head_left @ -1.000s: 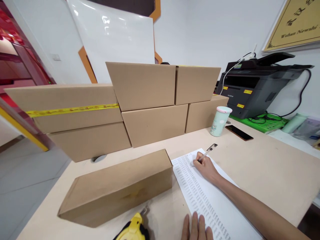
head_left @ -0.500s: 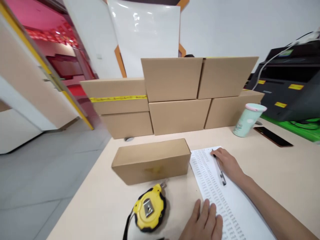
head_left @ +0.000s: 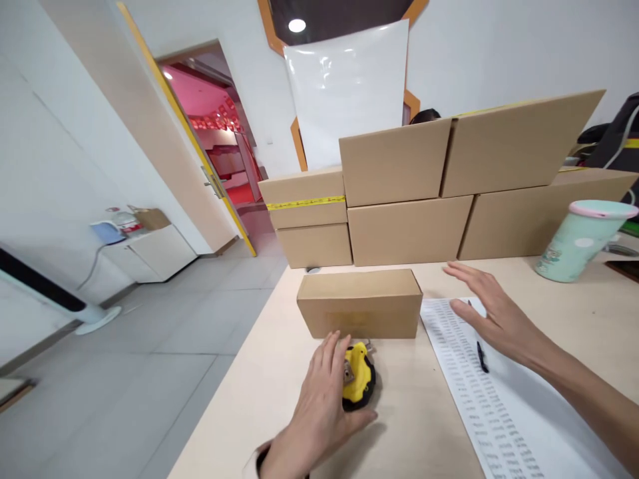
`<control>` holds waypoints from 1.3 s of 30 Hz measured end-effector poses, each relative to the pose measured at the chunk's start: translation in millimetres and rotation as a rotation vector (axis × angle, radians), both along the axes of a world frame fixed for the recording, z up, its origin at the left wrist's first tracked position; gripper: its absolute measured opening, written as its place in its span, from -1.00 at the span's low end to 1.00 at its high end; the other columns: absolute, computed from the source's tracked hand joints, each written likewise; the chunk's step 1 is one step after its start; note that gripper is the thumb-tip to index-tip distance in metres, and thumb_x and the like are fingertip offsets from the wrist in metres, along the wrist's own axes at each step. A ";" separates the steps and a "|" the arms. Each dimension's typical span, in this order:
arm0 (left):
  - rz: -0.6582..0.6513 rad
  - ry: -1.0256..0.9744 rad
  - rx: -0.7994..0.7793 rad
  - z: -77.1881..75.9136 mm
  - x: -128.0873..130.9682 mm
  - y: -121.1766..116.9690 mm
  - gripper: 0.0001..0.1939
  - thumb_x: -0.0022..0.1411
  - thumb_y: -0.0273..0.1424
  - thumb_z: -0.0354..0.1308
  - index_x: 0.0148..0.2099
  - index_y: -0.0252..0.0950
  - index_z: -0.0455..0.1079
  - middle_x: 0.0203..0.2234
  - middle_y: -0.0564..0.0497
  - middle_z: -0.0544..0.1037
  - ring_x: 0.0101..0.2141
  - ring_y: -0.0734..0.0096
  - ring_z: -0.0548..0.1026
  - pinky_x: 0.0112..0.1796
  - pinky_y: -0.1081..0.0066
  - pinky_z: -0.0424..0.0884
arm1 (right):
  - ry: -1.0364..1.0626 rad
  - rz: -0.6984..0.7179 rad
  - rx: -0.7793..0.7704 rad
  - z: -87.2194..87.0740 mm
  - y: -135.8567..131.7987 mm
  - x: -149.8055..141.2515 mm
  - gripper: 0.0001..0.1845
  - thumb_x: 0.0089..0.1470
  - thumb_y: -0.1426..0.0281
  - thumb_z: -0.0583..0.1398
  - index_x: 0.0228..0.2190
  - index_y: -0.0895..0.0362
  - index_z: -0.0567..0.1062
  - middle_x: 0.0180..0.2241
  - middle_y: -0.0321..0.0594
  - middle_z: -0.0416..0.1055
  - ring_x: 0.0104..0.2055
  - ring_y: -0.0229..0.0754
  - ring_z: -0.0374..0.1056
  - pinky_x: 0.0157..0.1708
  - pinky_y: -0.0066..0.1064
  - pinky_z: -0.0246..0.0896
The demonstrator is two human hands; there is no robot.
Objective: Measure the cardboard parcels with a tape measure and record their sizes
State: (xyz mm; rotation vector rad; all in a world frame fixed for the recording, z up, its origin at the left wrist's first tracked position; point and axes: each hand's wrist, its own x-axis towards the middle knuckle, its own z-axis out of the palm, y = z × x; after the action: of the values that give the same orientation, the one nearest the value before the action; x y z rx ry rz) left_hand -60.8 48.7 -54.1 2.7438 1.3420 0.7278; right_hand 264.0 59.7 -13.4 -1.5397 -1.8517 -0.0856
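My left hand (head_left: 322, 396), thumb apart from the fingers, is over the left side of a yellow and black tape measure (head_left: 360, 376), partly hiding it. Whether it touches the tape cannot be made out. Just behind lies a long cardboard box (head_left: 359, 316) on the table. My right hand (head_left: 492, 316) hovers with spread fingers above a printed sheet of paper (head_left: 466, 399), to the right of that box. A pen (head_left: 482, 357) rests on the sheet, partly hidden under this hand.
Stacked cardboard boxes (head_left: 409, 233) form a wall along the table's back, yellow tape on the left one. A mint-green cup (head_left: 579, 243) stands at the right, beside a dark phone (head_left: 626, 268). The table's left edge drops to a grey tiled floor (head_left: 200, 379).
My right hand has let go of the pen, which now lies on the paper. My left hand has moved from the paper's edge to the tape measure. The view has swung left.
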 end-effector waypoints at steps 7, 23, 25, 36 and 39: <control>0.068 -0.260 -0.416 -14.0 2.0 3.0 -0.21 -0.15 -0.39 0.27 0.19 -0.24 0.17 -0.08 -0.14 0.45 -0.14 0.15 0.48 -0.16 0.15 0.47 | -0.302 0.238 -0.012 34.8 49.8 -70.1 -0.40 0.18 0.01 -0.02 0.16 0.01 0.22 0.19 -0.05 0.20 0.23 0.07 0.06 0.14 0.03 -0.06; 0.265 -1.675 -1.022 73.8 -69.4 -42.9 -0.50 0.03 -0.05 0.22 -0.06 -0.25 0.50 -0.25 -0.09 0.64 -0.17 -0.06 0.54 -0.10 0.06 0.45 | -0.481 0.376 0.484 -62.5 -63.4 -93.2 -0.63 0.08 0.41 0.20 -0.03 0.02 0.42 -0.09 -0.14 0.43 -0.04 -0.07 0.29 -0.02 -0.19 0.08; 0.217 -1.596 -1.088 69.8 -60.4 -43.9 -0.50 0.05 -0.08 0.22 -0.01 -0.23 0.47 -0.19 -0.09 0.61 -0.16 -0.02 0.53 -0.08 0.09 0.41 | -0.430 0.476 0.450 -60.9 -66.9 -89.7 -0.66 0.11 0.29 0.19 -0.05 0.05 0.43 -0.15 -0.19 0.48 -0.13 -0.13 0.34 -0.09 -0.27 0.16; -0.356 -0.806 -1.400 68.4 -38.6 -28.1 -0.43 0.01 -0.11 0.28 0.05 -0.12 0.25 -0.15 -0.07 0.49 -0.18 0.16 0.44 -0.15 0.23 0.24 | 1.160 0.618 -0.934 3.0 -73.5 -126.7 -0.46 -0.07 -0.13 0.18 -0.35 0.08 0.36 -0.56 -0.34 0.32 -0.53 -0.30 0.28 -0.48 -0.45 0.19; -0.375 -0.847 -1.382 72.8 -37.6 -22.0 -0.34 -0.07 -0.04 0.30 0.04 -0.15 0.24 -0.12 -0.10 0.46 -0.16 0.10 0.42 -0.16 0.21 0.25 | 1.308 0.511 -1.054 11.5 -71.5 -123.5 -0.48 -0.12 -0.10 0.24 -0.40 0.11 0.39 -0.59 -0.35 0.28 -0.57 -0.36 0.20 -0.55 -0.52 0.08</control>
State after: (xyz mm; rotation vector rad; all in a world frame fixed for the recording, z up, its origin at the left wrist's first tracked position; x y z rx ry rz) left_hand -98.4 26.6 18.7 1.2564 0.6240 0.4880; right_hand 140.5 -11.7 -1.9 -1.0371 -1.0314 1.8770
